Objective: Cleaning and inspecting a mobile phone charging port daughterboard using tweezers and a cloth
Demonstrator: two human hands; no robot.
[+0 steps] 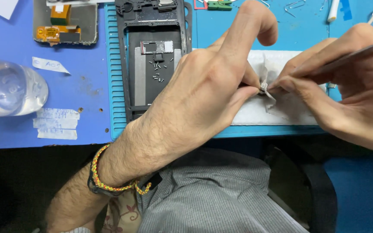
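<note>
- Sitting nearest the camera, a lap in grey striped cloth point(212, 194) fills the lower edge, with a braided cord bracelet point(109, 183) around the left wrist.
- The left hand point(203, 99) reaches over the mat, thumb and forefinger pinched on a small grey part point(263, 88); the other fingers curl above it.
- The right hand point(346, 95) comes in from the right, clenched around thin metal tweezers point(359, 54) whose tip meets the same small part.
- That part sits between both hands' fingertips, just over a white tissue point(255, 112) spread on the teal work mat point(115, 86); a crumpled bit of tissue rises around it.
- Left of the hands, an opened phone frame point(152, 56) lies on the mat, with tiny screws point(157, 71) scattered on its dark inner plate.
- On the blue table point(83, 86), white paper labels point(57, 123) lie beside a clear plastic bottle point(9, 88) on its side.
- Farther back lies a detached phone part with orange flex cable point(63, 23), and metal paper clips point(294, 5) rest along the far edge.
</note>
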